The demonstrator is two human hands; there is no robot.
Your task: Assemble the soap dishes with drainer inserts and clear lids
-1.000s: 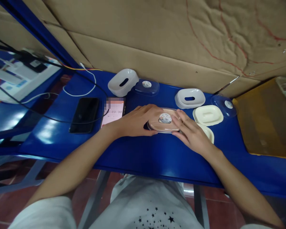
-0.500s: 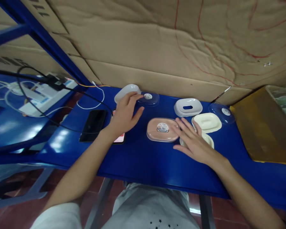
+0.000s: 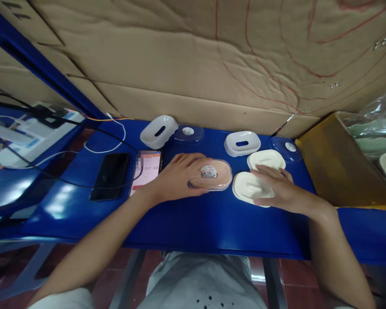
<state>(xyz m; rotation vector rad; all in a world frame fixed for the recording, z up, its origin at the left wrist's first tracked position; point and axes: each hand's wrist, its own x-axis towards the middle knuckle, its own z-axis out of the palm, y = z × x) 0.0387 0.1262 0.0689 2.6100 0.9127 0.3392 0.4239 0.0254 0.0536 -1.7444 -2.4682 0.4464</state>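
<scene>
My left hand (image 3: 176, 178) is curved round the left end of a pink oval dish (image 3: 223, 174) that has a clear cover and a round label. My right hand (image 3: 281, 191) rests on the right part of a cream oval piece (image 3: 244, 185), thumb and fingers spread over its edge. Just behind lies a second cream piece (image 3: 265, 158), partly under my right fingers. Two white slotted dishes stand at the back, one on the left (image 3: 154, 136) and one on the right (image 3: 236, 141). Beside them lie clear covers, left (image 3: 196, 135) and right (image 3: 279, 146).
A black phone (image 3: 110, 176) and a lit phone (image 3: 148, 165) lie at the left, crossed by a black cable. Further left is a white power strip (image 3: 25, 141). A cardboard box (image 3: 328, 163) stands at the right.
My left hand has left the back-left white dish and come to the pink dish. My right hand has moved off the pink dish onto the front cream piece. The view has shifted slightly.
</scene>
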